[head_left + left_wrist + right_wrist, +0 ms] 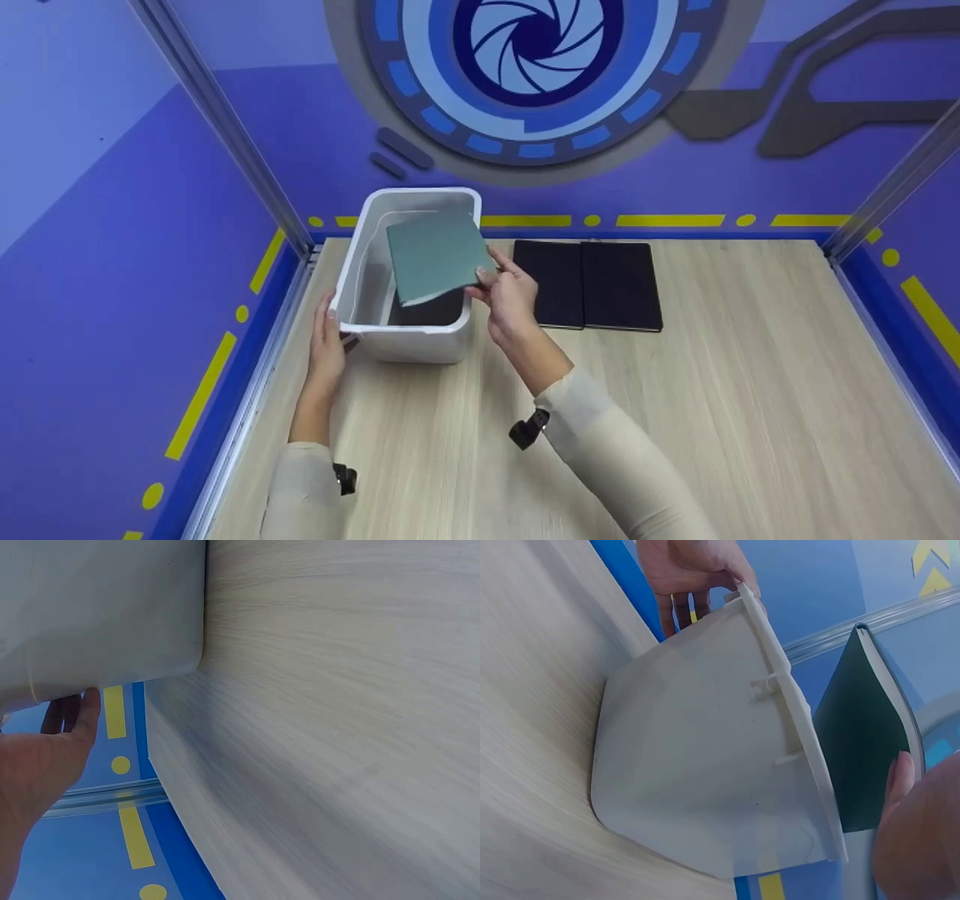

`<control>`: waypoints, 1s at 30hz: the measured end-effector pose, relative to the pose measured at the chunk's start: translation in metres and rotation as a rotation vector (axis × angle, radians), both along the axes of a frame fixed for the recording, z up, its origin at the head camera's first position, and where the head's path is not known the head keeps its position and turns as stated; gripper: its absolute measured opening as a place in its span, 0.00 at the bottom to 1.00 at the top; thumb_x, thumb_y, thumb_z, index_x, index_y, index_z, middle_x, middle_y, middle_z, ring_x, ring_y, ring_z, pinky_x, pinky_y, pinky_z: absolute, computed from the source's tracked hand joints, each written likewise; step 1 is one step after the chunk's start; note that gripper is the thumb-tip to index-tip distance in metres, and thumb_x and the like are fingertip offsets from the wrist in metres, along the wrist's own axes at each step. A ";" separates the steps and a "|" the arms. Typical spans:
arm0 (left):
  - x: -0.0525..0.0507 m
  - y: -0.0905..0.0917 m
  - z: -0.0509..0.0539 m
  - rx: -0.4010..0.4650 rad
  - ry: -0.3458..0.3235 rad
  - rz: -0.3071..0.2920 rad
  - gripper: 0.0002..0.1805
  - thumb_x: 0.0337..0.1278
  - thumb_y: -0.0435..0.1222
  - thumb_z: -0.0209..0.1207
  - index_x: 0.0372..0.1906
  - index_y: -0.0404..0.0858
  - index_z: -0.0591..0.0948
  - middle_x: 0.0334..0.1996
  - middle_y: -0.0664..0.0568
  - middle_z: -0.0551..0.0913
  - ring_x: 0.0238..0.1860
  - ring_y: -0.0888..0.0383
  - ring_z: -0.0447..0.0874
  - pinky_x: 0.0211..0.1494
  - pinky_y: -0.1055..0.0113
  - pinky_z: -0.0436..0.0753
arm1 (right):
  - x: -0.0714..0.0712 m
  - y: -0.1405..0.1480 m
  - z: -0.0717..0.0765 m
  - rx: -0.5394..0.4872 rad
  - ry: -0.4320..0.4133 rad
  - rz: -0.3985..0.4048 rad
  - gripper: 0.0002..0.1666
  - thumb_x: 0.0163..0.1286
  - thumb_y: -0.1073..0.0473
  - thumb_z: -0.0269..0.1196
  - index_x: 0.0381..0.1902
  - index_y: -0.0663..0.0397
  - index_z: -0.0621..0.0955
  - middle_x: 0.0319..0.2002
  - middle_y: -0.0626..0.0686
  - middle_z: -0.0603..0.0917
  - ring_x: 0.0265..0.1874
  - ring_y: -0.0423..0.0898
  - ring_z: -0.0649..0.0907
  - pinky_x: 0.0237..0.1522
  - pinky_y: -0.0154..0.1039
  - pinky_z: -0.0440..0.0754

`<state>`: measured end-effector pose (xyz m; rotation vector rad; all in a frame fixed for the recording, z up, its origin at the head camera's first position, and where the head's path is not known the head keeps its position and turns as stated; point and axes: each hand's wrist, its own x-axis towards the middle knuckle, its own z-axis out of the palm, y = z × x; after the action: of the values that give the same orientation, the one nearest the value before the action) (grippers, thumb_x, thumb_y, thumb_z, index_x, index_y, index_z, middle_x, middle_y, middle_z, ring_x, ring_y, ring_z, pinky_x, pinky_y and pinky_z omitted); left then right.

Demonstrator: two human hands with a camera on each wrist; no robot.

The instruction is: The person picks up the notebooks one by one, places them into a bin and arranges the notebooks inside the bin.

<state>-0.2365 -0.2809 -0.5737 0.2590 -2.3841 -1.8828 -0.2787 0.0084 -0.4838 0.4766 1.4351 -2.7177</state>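
Observation:
A white plastic bin [409, 346] stands upright on the table at the back left. My left hand [327, 346] holds its front left corner at the rim; in the left wrist view, the fingers [88, 711] lie against the outer wall. Over the bin's opening, a green hardcover notebook [439, 255] hangs tilted. My right hand [514, 300] pinches its right edge between thumb and fingers. From the right wrist view, the green notebook [866, 727] shows its pale page edges beyond the bin rim. Something dark [435, 309] shows low inside the bin; its kind is unclear.
Two black notebooks, one on the left [551, 285] and one on the right [622, 285], lie side by side on the wooden table [750, 390]. A blue printed wall [750, 180] rises behind them, and metal rails [247, 420] run along the table's left side.

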 end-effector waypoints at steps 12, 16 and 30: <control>0.000 0.001 -0.001 0.089 -0.017 -0.008 0.31 0.89 0.55 0.29 0.88 0.59 0.48 0.89 0.47 0.46 0.86 0.36 0.54 0.82 0.34 0.66 | -0.001 -0.008 -0.003 0.022 0.007 0.003 0.31 0.74 0.75 0.59 0.73 0.59 0.79 0.62 0.60 0.78 0.31 0.42 0.85 0.30 0.29 0.88; -0.002 0.001 -0.001 0.102 -0.013 -0.015 0.31 0.89 0.54 0.29 0.88 0.60 0.48 0.89 0.48 0.46 0.86 0.37 0.53 0.83 0.33 0.64 | -0.004 -0.011 -0.004 0.018 -0.013 0.006 0.31 0.73 0.75 0.59 0.72 0.58 0.80 0.53 0.60 0.79 0.31 0.42 0.86 0.30 0.29 0.88; 0.000 -0.001 0.000 0.115 0.003 -0.028 0.31 0.89 0.53 0.30 0.88 0.57 0.48 0.88 0.46 0.49 0.85 0.37 0.57 0.82 0.33 0.65 | -0.003 -0.008 -0.007 0.197 -0.006 0.380 0.25 0.80 0.69 0.53 0.72 0.68 0.76 0.71 0.67 0.79 0.62 0.59 0.88 0.56 0.38 0.90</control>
<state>-0.2368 -0.2816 -0.5735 0.2322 -2.2924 -2.0337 -0.2816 0.0002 -0.4906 0.1907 1.6088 -2.2922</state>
